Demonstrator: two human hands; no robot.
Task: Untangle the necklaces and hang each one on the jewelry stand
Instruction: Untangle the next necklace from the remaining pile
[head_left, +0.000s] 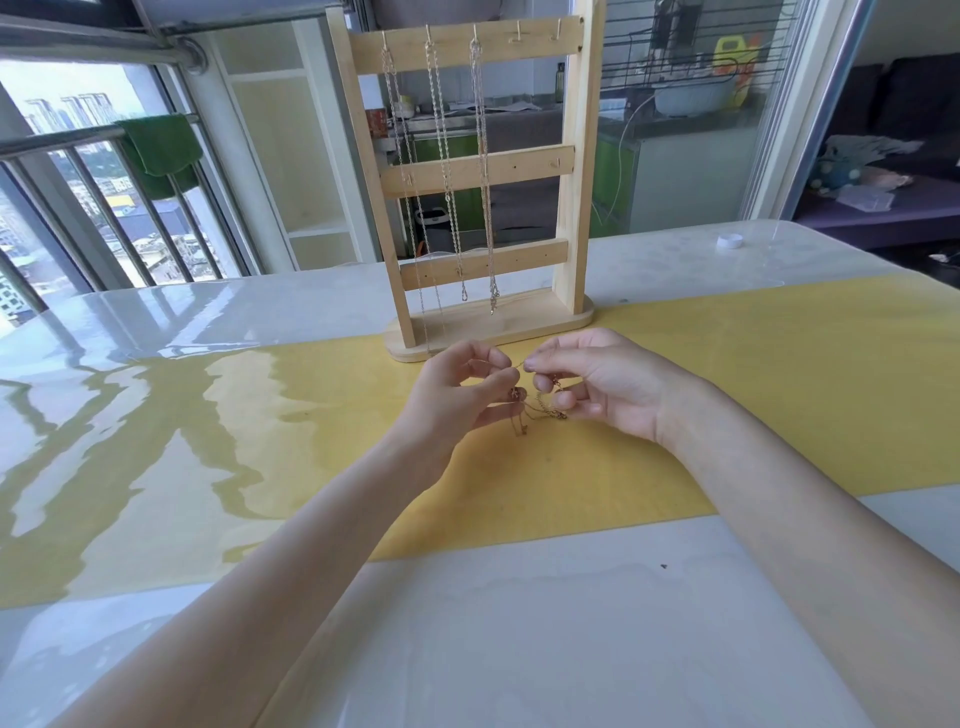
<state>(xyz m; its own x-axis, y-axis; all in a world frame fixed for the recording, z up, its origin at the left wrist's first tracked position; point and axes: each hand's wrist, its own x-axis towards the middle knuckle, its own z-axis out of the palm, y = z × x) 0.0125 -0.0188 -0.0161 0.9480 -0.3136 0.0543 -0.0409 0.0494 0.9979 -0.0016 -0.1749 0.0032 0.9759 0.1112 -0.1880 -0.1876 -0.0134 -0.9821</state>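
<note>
Tabletop (519, 623), glossy, with a yellow band beneath the fingers; balcony railing (78, 208) far beyond them to the left. Jewelry stand (467, 171) just beyond the fingertips: three chains (441, 156) hang from its top bar, two hooks (537, 32) free. Left hand (457, 395) and right hand (597, 384) pinch a fine tangled necklace (540, 410) between thumb and forefinger, its remainder dangling below. Judged: mostly done; this last tangle remains.

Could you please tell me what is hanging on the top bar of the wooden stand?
Three chains hang from the left three hooks of the stand's top bar; the two right hooks are bare. Where the chains cross the lower bars, any hooks behind them cannot be seen.
</note>
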